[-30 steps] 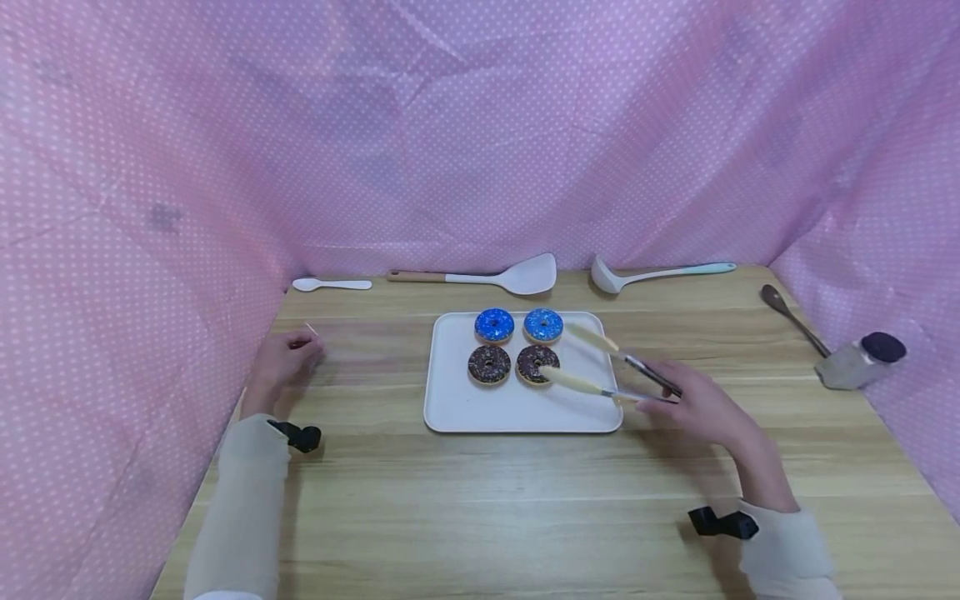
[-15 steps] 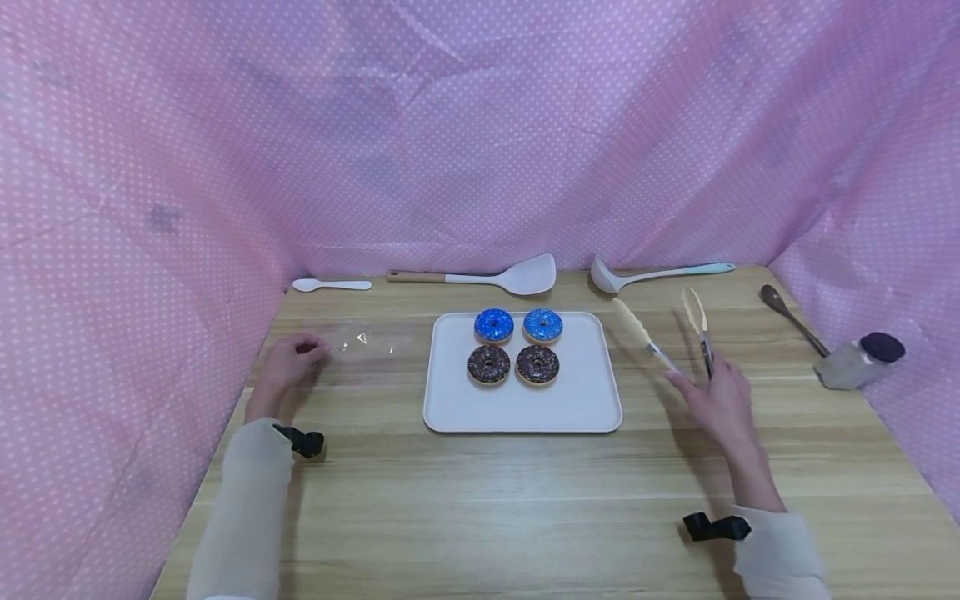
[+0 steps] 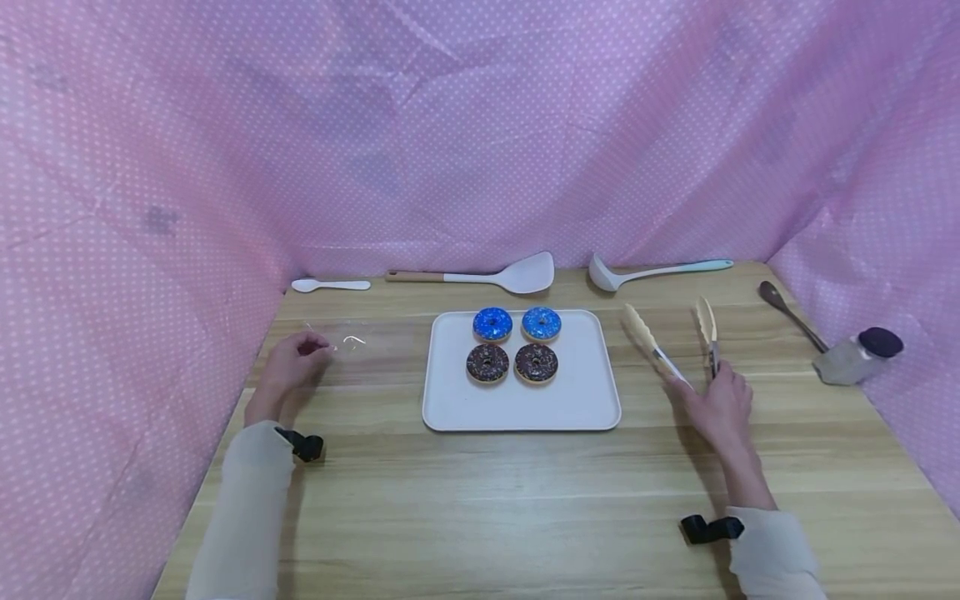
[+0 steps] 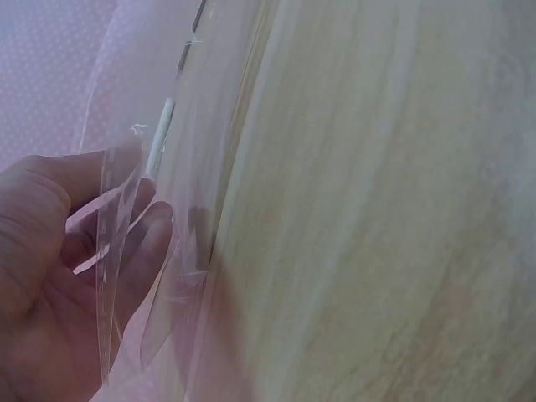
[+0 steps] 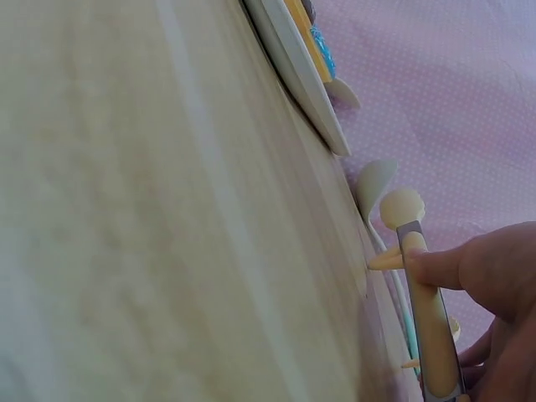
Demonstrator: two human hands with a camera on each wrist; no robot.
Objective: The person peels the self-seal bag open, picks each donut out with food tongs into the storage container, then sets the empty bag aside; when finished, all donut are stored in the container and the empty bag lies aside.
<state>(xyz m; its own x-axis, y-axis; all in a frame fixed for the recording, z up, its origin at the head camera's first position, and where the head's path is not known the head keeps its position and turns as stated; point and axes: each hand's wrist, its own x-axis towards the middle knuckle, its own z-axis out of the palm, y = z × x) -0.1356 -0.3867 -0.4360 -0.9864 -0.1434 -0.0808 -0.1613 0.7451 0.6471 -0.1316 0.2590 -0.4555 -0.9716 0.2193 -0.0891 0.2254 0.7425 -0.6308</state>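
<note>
On the table's left, my left hand (image 3: 291, 371) pinches the edge of a clear plastic bag (image 3: 382, 342), which stretches toward the tray and is hard to make out. In the left wrist view the thin film (image 4: 109, 276) passes in front of the fingers. My right hand (image 3: 722, 408) grips a pair of tongs (image 3: 642, 330) with cream tips, to the right of the tray. The tongs' arms stand spread, with nothing between them. On the white tray (image 3: 517, 412) lie a dark blue doughnut (image 3: 484, 329), a lighter blue doughnut (image 3: 534, 329) and two chocolate doughnuts (image 3: 478, 371) with sprinkles.
Along the back edge lie a white spoon (image 3: 330, 285), a spatula (image 3: 480, 278) with a wooden grip and a ladle (image 3: 660, 271). To the right are a dark spoon (image 3: 795, 317) and a jar (image 3: 847, 364) with a black lid. Pink dotted cloth (image 3: 480, 133) surrounds the table.
My right hand has drawn the tongs off the tray to the right, and their arms have spread wider. The left hand has shifted slightly right with the bag. The doughnuts stay in place.
</note>
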